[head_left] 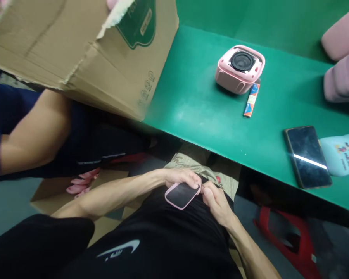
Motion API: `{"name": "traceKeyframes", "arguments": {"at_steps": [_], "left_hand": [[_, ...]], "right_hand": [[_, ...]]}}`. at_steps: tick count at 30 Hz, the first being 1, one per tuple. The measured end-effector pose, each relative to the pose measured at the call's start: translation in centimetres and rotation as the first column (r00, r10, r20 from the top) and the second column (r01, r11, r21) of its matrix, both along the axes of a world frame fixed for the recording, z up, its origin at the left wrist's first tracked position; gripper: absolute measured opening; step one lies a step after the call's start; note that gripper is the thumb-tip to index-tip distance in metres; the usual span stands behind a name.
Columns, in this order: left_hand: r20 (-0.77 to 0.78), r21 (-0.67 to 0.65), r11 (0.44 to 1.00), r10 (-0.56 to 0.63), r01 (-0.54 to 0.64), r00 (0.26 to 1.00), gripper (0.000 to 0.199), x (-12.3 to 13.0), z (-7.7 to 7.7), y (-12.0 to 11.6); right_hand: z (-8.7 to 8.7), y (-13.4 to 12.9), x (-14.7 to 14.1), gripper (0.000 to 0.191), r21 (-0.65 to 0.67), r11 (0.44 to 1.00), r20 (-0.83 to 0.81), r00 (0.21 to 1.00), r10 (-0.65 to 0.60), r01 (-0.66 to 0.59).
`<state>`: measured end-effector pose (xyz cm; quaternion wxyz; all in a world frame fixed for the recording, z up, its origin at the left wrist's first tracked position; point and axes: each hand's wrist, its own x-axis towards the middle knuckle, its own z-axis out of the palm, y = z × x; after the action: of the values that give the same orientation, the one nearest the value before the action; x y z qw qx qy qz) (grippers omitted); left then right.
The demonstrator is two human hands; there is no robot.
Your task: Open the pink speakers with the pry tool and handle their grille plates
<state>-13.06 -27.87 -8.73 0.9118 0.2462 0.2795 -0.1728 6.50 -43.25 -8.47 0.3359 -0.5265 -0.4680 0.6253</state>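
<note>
My left hand [182, 178] holds a pink-rimmed panel with a dark face [182, 195] over my lap, thumb on its upper right corner. Right beside that corner, my right hand [216, 199] is closed in a pinch; a thin dark bit shows at its fingertips, too small to name. On the green table [197, 112] sits a pink speaker housing [240, 69] with a round black speaker facing up. A lighter with a blue and orange wrapper [251, 101] lies against its front right side.
A large torn cardboard box [113, 73] stands on the table's left part. A phone [308, 157], a light blue item [344, 153] and pink housings [343, 79] are at the right. Another person's arm [37, 131] is at the left, above a box of pink parts [46, 193].
</note>
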Motion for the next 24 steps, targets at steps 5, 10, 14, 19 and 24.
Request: {"name": "traceKeyframes", "arguments": {"at_steps": [5, 10, 14, 19, 24], "left_hand": [[-0.011, -0.005, 1.0, -0.012, 0.012, 1.0, 0.033, 0.5, 0.4, -0.4], [-0.015, -0.017, 1.0, -0.013, 0.013, 1.0, 0.033, 0.7, 0.2, -0.8], [0.001, -0.018, 0.999, -0.037, 0.037, 0.999, 0.034, 0.6, 0.0, -1.0], [-0.011, 0.033, 0.999, -0.027, 0.027, 1.0, 0.035, 0.4, -0.1, -1.4], [-0.042, 0.064, 0.998, -0.005, 0.008, 0.999, 0.04, 0.0, -0.6, -2.3]], "right_hand": [[0.3, -0.2, 0.7, 0.041, 0.05, 0.996, 0.084, 0.994, 0.07, -0.074], [0.1, -0.1, 1.1, 0.043, 0.048, 0.992, 0.081, 0.99, 0.113, -0.118], [0.0, 0.3, 1.3, 0.043, 0.04, 0.981, 0.056, 0.981, 0.187, -0.189], [-0.2, 0.2, 1.1, 0.044, 0.031, 0.981, 0.04, 0.981, 0.192, -0.194], [0.1, 0.0, 0.7, 0.045, 0.016, 0.985, 0.103, 0.98, 0.172, -0.175]]}}
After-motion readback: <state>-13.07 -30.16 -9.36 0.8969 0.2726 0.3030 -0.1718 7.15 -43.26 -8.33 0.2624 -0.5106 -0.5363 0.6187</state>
